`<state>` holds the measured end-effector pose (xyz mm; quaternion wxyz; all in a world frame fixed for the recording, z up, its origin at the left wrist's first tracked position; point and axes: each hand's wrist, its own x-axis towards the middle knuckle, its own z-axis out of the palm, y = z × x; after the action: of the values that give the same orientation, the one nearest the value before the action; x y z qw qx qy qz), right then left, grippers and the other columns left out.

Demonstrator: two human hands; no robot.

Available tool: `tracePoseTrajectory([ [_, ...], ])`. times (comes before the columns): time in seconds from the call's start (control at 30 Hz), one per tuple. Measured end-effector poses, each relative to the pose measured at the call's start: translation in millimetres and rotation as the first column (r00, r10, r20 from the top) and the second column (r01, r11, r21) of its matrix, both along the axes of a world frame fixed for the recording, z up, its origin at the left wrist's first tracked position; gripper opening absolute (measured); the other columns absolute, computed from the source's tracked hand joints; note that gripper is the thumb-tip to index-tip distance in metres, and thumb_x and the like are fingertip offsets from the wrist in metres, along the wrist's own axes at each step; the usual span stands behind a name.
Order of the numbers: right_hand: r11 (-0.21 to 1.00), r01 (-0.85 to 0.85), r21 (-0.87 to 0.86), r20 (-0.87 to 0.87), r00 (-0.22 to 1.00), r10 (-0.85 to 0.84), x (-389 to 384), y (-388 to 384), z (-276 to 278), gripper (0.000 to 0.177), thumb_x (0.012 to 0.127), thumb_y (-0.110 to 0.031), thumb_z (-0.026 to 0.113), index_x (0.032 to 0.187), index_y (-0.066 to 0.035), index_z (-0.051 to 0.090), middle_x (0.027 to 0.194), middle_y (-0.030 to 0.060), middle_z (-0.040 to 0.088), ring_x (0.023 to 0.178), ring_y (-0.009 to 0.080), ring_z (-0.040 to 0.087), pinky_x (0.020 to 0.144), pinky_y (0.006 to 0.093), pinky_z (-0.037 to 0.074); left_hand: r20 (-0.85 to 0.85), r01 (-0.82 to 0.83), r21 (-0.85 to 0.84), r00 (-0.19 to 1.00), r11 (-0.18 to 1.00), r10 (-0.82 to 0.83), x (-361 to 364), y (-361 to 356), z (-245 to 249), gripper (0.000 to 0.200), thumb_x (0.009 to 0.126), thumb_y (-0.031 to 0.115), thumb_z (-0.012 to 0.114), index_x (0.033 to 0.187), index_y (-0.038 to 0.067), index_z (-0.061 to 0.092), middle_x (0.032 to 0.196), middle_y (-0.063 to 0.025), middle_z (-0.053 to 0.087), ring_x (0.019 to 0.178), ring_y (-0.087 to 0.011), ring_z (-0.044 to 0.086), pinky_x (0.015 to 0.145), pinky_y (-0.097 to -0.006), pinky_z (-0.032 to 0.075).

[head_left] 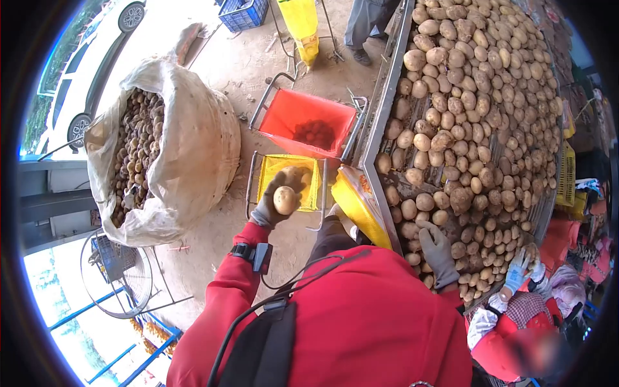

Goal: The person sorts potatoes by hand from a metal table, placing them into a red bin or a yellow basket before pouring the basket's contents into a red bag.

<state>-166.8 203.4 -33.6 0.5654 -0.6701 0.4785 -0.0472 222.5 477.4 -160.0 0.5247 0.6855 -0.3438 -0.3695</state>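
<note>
My left hand (269, 209), in a dirty grey glove, holds a pale round potato (285, 200) above the yellow mesh bag (265, 169) that hangs open in a metal frame. My right hand (438, 253), also gloved in grey, lies at the near left edge of the potato pile (480, 122). Its fingers are stretched out over the potatoes and touch them; no potato shows in its grip. The potatoes lie on a slatted sorting table with a metal rim (372, 151).
A red crate (290, 106) with dark contents stands beyond the yellow bag. A large white sack (200, 129) of small potatoes is on the left. Folded yellow bags (354, 200) hang by the table rim. A co-worker (516, 335) reaches onto the table at right; another person's legs (367, 26) show behind.
</note>
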Motion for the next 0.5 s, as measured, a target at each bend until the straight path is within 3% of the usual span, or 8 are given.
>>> tracePoseTrajectory([
  [0.13, 0.981, -0.089, -0.171, -0.077, 0.994, 0.077, -0.9, 15.0, 10.9, 0.03, 0.103, -0.022, 0.062, 0.125, -0.005, 0.071, 0.1, 0.0123, 0.077, 0.087, 0.0232, 0.074, 0.081, 0.0365, 0.058, 0.355, -0.534, 0.611, 0.845, 0.585, 0.4, 46.1, 5.9, -36.7, 0.054, 0.107, 0.03, 0.06, 0.153, 0.007, 0.046, 0.127, -0.0149, 0.062, 0.11, -0.0251, 0.062, 0.096, -0.039, 0.052],
  [0.17, 0.949, -0.118, -0.291, -0.071, 0.992, 0.102, -6.5, 17.1, -0.1, 0.029, 0.102, -0.023, 0.062, 0.123, -0.006, 0.072, 0.1, 0.0143, 0.078, 0.087, 0.027, 0.075, 0.081, 0.0388, 0.058, 0.544, -0.574, 0.237, 0.747, 0.784, 0.382, 58.1, 4.9, -46.0, 0.062, 0.108, 0.035, 0.057, 0.157, 0.001, 0.039, 0.147, -0.0199, 0.058, 0.133, -0.0327, 0.057, 0.112, -0.042, 0.043],
  [0.2, 0.902, -0.121, -0.414, -0.095, 0.991, 0.089, -19.8, 18.5, -2.8, 0.028, 0.101, -0.023, 0.062, 0.121, -0.007, 0.072, 0.099, 0.0163, 0.078, 0.087, 0.0308, 0.076, 0.082, 0.041, 0.059, 0.167, -0.599, 0.198, 0.8, 0.776, 0.576, 78.2, -2.3, -67.2, 0.059, 0.109, 0.03, 0.058, 0.156, 0.0, 0.039, 0.147, -0.0197, 0.056, 0.13, -0.0293, 0.057, 0.11, -0.0399, 0.044],
  [0.23, 0.867, -0.128, -0.482, -0.146, 0.987, 0.064, -28.1, 22.9, 2.5, 0.027, 0.1, -0.024, 0.061, 0.119, -0.008, 0.072, 0.101, 0.0182, 0.077, 0.09, 0.0343, 0.075, 0.083, 0.0436, 0.059, -0.025, -0.505, 0.254, 0.849, 0.825, 0.527, 81.5, -29.9, -31.3, 0.058, 0.109, 0.024, 0.058, 0.157, -0.002, 0.038, 0.144, -0.0183, 0.057, 0.124, -0.0245, 0.058, 0.108, -0.0374, 0.046],
  [0.27, 0.834, -0.141, -0.534, -0.202, 0.979, 0.036, -32.4, 26.8, 7.1, 0.027, 0.099, -0.025, 0.06, 0.116, -0.008, 0.073, 0.102, 0.02, 0.076, 0.092, 0.0378, 0.073, 0.084, 0.0462, 0.058, 0.012, -0.462, 0.07, 0.887, 0.884, 0.462, 78.6, -55.4, -21.3, 0.057, 0.109, 0.02, 0.058, 0.158, 0.0, 0.037, 0.139, -0.0162, 0.059, 0.119, -0.0193, 0.058, 0.103, -0.0341, 0.048],
  [0.4, 0.917, -0.17, -0.36, -0.323, 0.945, 0.049, -60.5, 41.5, 8.8, 0.033, 0.101, -0.035, 0.056, 0.119, -0.012, 0.071, 0.103, 0.0193, 0.076, 0.095, 0.041, 0.072, 0.086, 0.0497, 0.057, 0.318, 0.039, -0.005, 0.947, 0.999, -0.036, -8.8, -161.9, 58.3, 0.05, 0.105, 0.014, 0.062, 0.152, 0.002, 0.049, 0.143, -0.0192, 0.062, 0.126, -0.026, 0.062, 0.105, -0.038, 0.049],
  [0.43, 0.921, -0.235, -0.31, -0.374, 0.921, 0.109, -62.5, 42.9, 5.3, 0.035, 0.102, -0.037, 0.055, 0.121, -0.013, 0.071, 0.103, 0.0191, 0.076, 0.096, 0.0412, 0.072, 0.086, 0.05, 0.057, 0.579, 0.22, 0.045, 0.789, 0.975, -0.205, -38.0, -184.8, 69.3, 0.051, 0.1, 0.01, 0.065, 0.149, 0.002, 0.054, 0.144, -0.0219, 0.061, 0.132, -0.0352, 0.06, 0.109, -0.0435, 0.048],
  [0.5, 0.948, -0.126, -0.292, -0.237, 0.97, 0.056, -82.7, 62.6, -27.9, 0.037, 0.103, -0.04, 0.053, 0.125, -0.015, 0.069, 0.105, 0.019, 0.075, 0.098, 0.0406, 0.072, 0.087, 0.0506, 0.056, 0.691, 0.594, 0.062, 0.554, 0.802, -0.464, -101.7, -228.2, 87.2, 0.056, 0.094, 0.016, 0.069, 0.147, 0.003, 0.056, 0.146, -0.0229, 0.06, 0.139, -0.0417, 0.053, 0.117, -0.0471, 0.042],
])
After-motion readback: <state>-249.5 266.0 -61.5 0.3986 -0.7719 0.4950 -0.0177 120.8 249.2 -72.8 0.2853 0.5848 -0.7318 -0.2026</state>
